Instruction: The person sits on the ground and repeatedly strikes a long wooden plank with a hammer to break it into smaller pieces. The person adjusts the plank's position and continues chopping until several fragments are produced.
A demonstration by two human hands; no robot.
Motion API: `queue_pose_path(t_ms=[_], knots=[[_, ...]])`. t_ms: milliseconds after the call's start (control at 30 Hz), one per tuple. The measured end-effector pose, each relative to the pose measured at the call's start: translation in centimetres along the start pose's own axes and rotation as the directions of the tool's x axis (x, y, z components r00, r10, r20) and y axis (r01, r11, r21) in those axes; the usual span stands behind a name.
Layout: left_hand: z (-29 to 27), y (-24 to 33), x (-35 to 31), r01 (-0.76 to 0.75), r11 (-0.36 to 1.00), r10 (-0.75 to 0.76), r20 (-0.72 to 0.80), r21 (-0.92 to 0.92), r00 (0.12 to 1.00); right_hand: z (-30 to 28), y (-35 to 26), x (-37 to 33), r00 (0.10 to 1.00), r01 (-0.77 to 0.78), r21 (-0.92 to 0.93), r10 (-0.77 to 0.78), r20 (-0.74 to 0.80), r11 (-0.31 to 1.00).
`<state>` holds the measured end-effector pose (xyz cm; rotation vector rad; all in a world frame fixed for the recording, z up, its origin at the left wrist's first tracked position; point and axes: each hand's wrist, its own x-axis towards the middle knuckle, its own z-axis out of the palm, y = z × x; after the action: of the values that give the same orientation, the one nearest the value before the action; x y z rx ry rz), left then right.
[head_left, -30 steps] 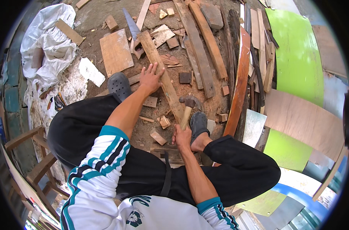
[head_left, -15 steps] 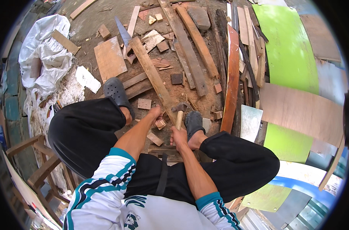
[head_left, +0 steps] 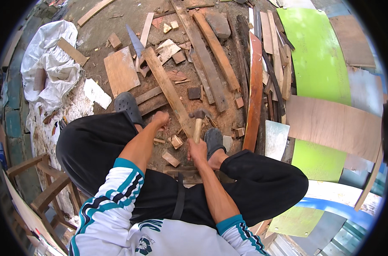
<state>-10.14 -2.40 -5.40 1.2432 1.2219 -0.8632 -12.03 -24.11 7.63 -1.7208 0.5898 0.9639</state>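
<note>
My right hand [head_left: 197, 151] grips a hammer [head_left: 197, 130] by its pale wooden handle, with the dark metal head pointing away from me. The head is over the near end of a long wooden plank [head_left: 167, 85] that slants away to the left. To the left of that plank, my left hand [head_left: 161, 121] is closed, its fingers curled over the spot where a small wood block lay. What is in those fingers is hidden. Between my hands lie a small wood block [head_left: 177, 141] and, nearer to me, another block [head_left: 171, 158].
A handsaw [head_left: 136, 42] lies beyond the plank, beside a square board [head_left: 121, 71]. Long boards [head_left: 219, 51] and a reddish plank [head_left: 254, 91] run along the right, next to green sheets [head_left: 315, 51]. A white sack [head_left: 49, 64] and a wooden frame [head_left: 51, 192] are at left.
My left hand has moved left, away from the plank, to where the small square block was visible. My right hand still holds the hammer, now slightly higher in the picture.
</note>
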Motion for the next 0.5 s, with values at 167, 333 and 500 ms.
queue_pose_path(t_ms=[167,333,500], knots=[[-1.7,2.2,-2.7,-0.449,0.244,0.905,-0.035,0.859,0.424,1.6,0.0,0.5,1.000,0.026,0.108,-0.024,-0.019,0.994],[-2.5,5.0,-1.8,-0.241,-0.064,0.682,0.219,0.968,0.698,1.8,0.2,1.8,0.984,-0.103,-0.074,0.112,0.137,0.992],[-2.7,5.3,-2.3,-0.230,-0.038,0.600,0.206,0.972,0.773,0.6,-1.8,0.4,0.997,0.019,0.237,-0.001,-0.074,0.971]])
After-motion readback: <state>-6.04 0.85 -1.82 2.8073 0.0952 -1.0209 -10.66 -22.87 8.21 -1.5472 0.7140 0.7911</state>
